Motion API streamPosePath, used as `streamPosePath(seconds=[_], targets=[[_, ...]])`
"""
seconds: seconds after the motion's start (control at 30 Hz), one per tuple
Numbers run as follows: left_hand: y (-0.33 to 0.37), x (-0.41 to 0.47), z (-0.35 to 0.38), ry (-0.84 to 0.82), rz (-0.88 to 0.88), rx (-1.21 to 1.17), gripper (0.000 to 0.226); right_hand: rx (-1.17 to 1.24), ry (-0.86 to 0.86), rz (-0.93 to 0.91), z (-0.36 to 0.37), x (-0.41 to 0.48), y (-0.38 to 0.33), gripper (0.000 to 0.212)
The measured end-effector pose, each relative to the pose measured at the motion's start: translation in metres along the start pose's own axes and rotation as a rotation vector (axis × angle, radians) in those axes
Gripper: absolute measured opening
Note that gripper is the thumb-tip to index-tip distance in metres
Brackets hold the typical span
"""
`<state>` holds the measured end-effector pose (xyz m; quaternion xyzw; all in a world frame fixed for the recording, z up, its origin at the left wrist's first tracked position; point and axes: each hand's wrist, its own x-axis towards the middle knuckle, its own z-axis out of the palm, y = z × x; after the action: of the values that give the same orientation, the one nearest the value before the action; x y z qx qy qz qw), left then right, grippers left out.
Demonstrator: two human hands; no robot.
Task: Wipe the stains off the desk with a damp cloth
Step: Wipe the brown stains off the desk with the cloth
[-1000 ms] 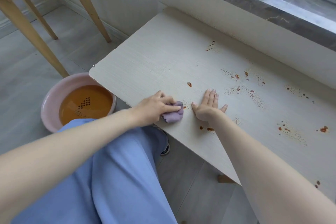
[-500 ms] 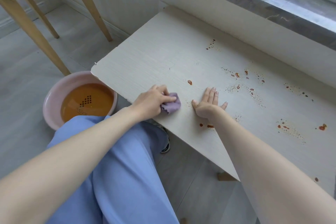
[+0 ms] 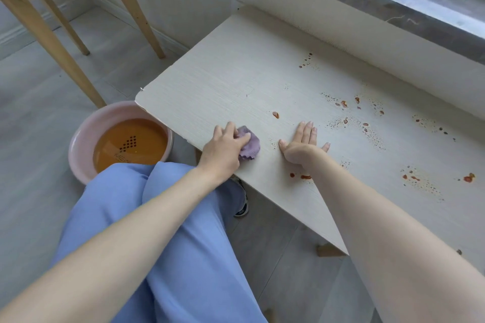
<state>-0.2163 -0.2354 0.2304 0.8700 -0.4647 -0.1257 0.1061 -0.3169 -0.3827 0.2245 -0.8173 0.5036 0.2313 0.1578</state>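
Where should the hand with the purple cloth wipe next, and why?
Probably a short slide to the right. The left hand presses the purple cloth on a clean bit of the desk, and the nearest stains are the tiny brown specks just beside it, before the flat right hand. The red drop could come after.

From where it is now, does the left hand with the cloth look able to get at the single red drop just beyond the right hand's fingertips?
Probably yes. The left hand holds the purple cloth on the desk, and the red drop lies on bare desktop up and to its right. The flat right hand sits beside that path, not across it.
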Motion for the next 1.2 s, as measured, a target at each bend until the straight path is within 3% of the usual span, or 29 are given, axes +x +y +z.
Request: streamPosePath(seconds=[0.17, 0.33, 0.5, 0.53, 0.67, 0.87, 1.03, 1.1, 1.2], targets=[[-0.011, -0.004, -0.004, -0.148, 0.404, 0.005, 0.053, -0.027, 0.027, -0.005, 0.001, 0.000, -0.001, 0.074], [-0.006, 0.029, -0.001, -0.032, 0.144, -0.067, 0.053, -0.005, 0.010, -0.022, 0.000, 0.002, 0.001, 0.075], [-0.013, 0.021, 0.005, -0.095, 0.537, -0.038, 0.054, 0.029, 0.004, -0.028, 0.001, 0.006, 0.000, 0.077], [-0.018, 0.031, 0.003, -0.089, 0.528, -0.044, 0.054, 0.029, 0.002, -0.028, 0.001, 0.005, 0.000, 0.076], [0.001, 0.063, -0.004, -0.025, 0.155, -0.096, 0.046, 0.020, -0.002, -0.062, 0.003, 0.004, 0.004, 0.075], [0.005, 0.056, -0.004, -0.110, 0.451, 0.071, 0.051, 0.076, 0.043, -0.212, 0.002, 0.001, 0.017, 0.073], [0.017, 0.088, -0.012, -0.079, 0.208, 0.015, 0.043, 0.131, 0.188, -0.328, -0.019, 0.004, 0.032, 0.065], [0.029, 0.079, -0.007, -0.098, 0.333, 0.128, 0.044, 0.144, 0.243, -0.342, -0.030, 0.008, 0.042, 0.068], [0.016, 0.071, -0.005, -0.101, 0.755, 0.234, 0.054, 0.060, 0.236, -0.376, -0.037, 0.024, 0.050, 0.077]])
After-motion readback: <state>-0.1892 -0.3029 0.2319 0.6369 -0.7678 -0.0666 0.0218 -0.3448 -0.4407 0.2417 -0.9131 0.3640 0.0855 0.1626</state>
